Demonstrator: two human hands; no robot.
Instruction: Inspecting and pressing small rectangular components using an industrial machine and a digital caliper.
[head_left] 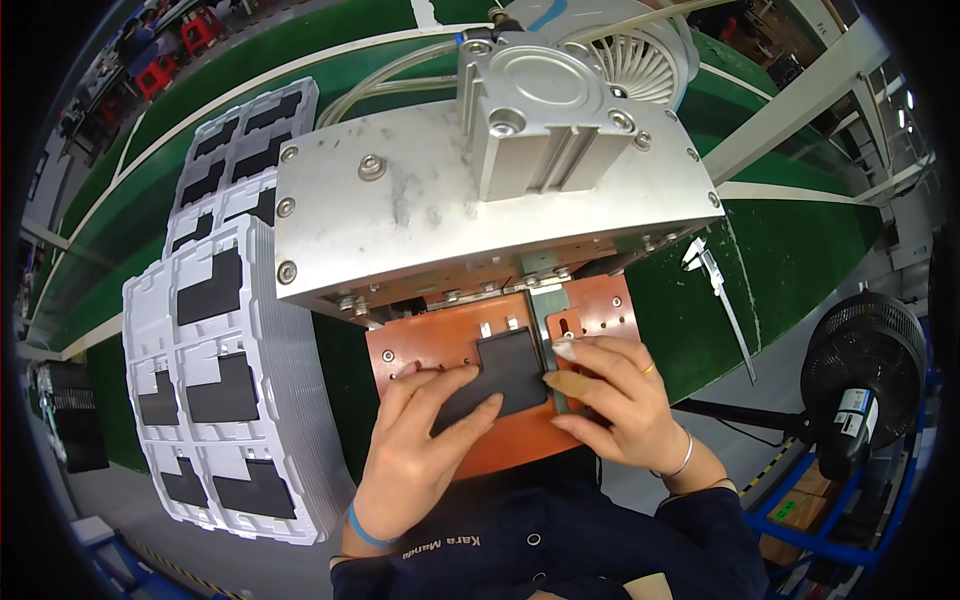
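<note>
A flat black L-shaped battery cell (512,370) with small silver tabs on its far edge lies on the orange plate (500,450) of a metal press (400,200). My left hand (425,430) has thumb and fingers on the cell's left part and covers some of it. On the other side my right hand (615,395) has its fingers apart and bent; a fingertip touches the cell's right edge beside a narrow metal bar (541,325). A fingertip cover sits on one right finger, near a small orange block (563,325).
Left stands a stack of white trays (285,400) with several black L-shaped cells; more trays (240,150) lie behind. A caliper (722,290) rests on the green table (800,240). A black fan (860,370) stands at the right, and a white fan (640,55) behind the press.
</note>
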